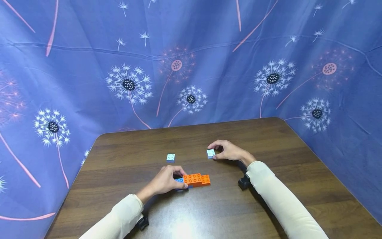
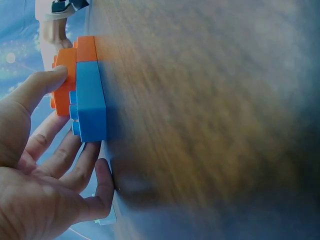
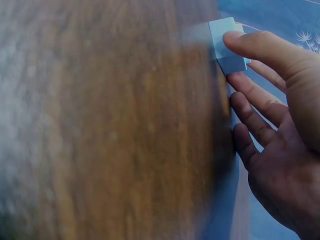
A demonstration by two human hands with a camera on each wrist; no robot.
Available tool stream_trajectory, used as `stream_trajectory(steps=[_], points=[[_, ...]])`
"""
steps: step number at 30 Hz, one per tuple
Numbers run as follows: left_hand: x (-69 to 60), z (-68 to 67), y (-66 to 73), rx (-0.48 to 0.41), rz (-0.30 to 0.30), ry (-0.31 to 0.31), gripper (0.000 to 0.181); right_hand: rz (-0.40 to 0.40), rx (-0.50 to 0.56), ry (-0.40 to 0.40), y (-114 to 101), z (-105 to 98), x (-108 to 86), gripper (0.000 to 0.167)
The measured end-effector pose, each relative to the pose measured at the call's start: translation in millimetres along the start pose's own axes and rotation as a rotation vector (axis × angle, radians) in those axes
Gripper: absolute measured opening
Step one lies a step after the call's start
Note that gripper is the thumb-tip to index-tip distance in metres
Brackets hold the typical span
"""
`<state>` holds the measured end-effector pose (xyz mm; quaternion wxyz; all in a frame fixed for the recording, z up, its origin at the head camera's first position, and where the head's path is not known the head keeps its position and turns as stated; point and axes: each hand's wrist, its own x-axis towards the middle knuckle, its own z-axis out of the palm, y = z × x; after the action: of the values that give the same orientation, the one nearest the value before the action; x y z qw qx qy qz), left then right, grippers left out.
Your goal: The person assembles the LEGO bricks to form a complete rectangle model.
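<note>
My left hand (image 1: 163,179) grips a small build of toy bricks on the table, thumb on the near side and fingers on the far side. On top is an orange brick (image 1: 192,179), bridging a blue brick (image 2: 91,102) on the left and a lower orange brick (image 1: 206,180) on the right. Farther back, my right hand (image 1: 231,151) pinches a small pale blue brick (image 1: 210,153) between thumb and fingers, its studs facing up. In the right wrist view this pale brick (image 3: 229,47) sits at the tabletop, or just over it; I cannot tell which.
Another pale blue brick (image 1: 170,157) stands on the table behind my left hand. The brown wooden table (image 1: 134,146) ends at a blue dandelion-print curtain (image 1: 209,66), which hangs behind it and at both sides. Light glares off the near part of the tabletop.
</note>
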<state>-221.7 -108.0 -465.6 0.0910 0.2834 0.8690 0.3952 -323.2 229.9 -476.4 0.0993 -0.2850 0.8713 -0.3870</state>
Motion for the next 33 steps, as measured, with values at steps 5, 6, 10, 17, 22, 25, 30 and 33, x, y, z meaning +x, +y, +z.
stream_trajectory(steps=[5,6,10,17,22,25,30,33], points=[[-0.7,0.3,-0.9,0.006,0.002,0.01,0.025,0.007,-0.025,0.012,0,2,1.5,0.038],[-0.8,0.3,-0.9,0.008,0.002,0.012,0.025,0.006,-0.031,0.016,0,3,1.7,0.037],[-0.7,0.4,-0.7,0.01,0.002,0.016,0.025,0.008,-0.05,0.039,1,4,1.4,0.036],[-0.3,0.5,-0.5,0.008,-0.003,0.011,0.024,0.037,-0.027,0.073,-2,7,0.3,0.035],[-0.6,0.4,-0.4,0.01,-0.002,0.016,0.025,0.034,0.0,0.077,-13,9,-5.2,0.034],[-1.1,0.4,-0.2,0.011,-0.005,0.017,0.025,0.026,0.005,0.077,-21,11,-9.9,0.033],[-1.4,0.5,-0.1,0.016,-0.008,0.017,0.025,0.007,0.038,0.096,-37,15,-20.4,0.033],[-1.0,0.2,-0.3,0.022,-0.006,0.018,0.025,-0.013,0.053,0.083,-46,18,-27.1,0.034]])
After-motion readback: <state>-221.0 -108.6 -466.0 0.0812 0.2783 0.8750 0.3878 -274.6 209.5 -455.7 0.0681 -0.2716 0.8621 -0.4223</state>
